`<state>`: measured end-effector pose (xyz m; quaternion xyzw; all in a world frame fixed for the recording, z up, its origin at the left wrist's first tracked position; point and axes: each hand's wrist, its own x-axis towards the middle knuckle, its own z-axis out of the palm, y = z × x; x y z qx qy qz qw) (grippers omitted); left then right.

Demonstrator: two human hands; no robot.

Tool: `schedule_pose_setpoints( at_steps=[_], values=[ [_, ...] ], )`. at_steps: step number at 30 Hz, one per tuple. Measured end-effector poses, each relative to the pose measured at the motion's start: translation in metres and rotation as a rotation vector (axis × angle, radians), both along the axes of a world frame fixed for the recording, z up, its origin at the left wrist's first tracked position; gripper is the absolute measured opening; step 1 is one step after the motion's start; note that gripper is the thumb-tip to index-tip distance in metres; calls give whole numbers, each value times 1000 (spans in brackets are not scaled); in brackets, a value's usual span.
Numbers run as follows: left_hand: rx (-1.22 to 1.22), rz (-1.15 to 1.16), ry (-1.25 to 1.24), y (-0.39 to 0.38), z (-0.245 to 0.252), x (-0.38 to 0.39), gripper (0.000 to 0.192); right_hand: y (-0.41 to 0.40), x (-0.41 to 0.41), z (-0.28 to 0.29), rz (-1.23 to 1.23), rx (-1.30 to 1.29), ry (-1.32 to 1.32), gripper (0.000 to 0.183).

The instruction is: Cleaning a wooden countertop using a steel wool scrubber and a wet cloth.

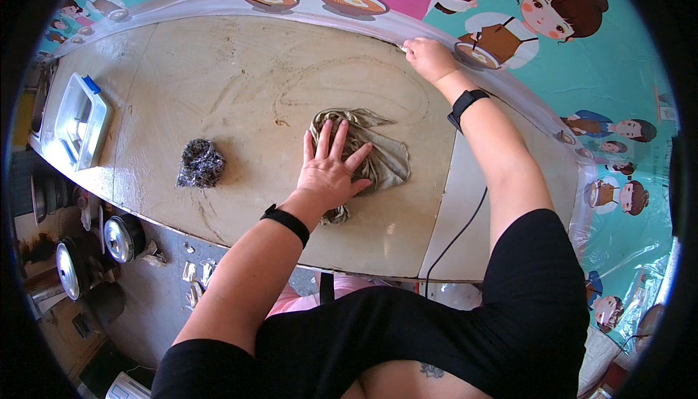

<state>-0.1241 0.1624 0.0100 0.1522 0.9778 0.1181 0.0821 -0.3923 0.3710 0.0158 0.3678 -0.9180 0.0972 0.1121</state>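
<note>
My left hand [327,172] lies flat, fingers spread, on a crumpled grey-beige cloth [390,159] in the middle of the table [245,110]. Part of the cloth is hidden under the palm. At the table's far edge, my right hand [428,59] is closed around a small pale thing [403,48]; only its tip sticks out, too little to tell what it is. That fist is close to the seam where the table meets the printed wall covering. Left of the cloth sits a dark, wet-looking scouring pad [202,163].
A clear plastic container with blue clips [82,123] stands near the table's left end. Dirt streaks and a curved smear [349,61] mark the tabletop. A black cable [458,235] crosses the right side. Lidded pots [122,238] stand below, left. Cartoon-printed sheeting [600,82] lines the wall.
</note>
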Motion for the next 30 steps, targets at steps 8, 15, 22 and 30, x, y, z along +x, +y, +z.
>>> schedule_pose_setpoints(
  at_steps=[8,15,22,30],
  values=[
    [-1,-5,13,0,-1,0,67,0,10,-9,-157,-87,-4,18],
    [-9,-21,-23,1,0,-1,69,20,32,-9,-99,-127,-133,13],
    [-36,-32,-44,-1,3,-3,70,-12,98,-18,-78,-171,-148,32],
    [-115,-62,-151,-9,9,0,80,-67,219,-25,171,-284,-156,59]
  ],
)
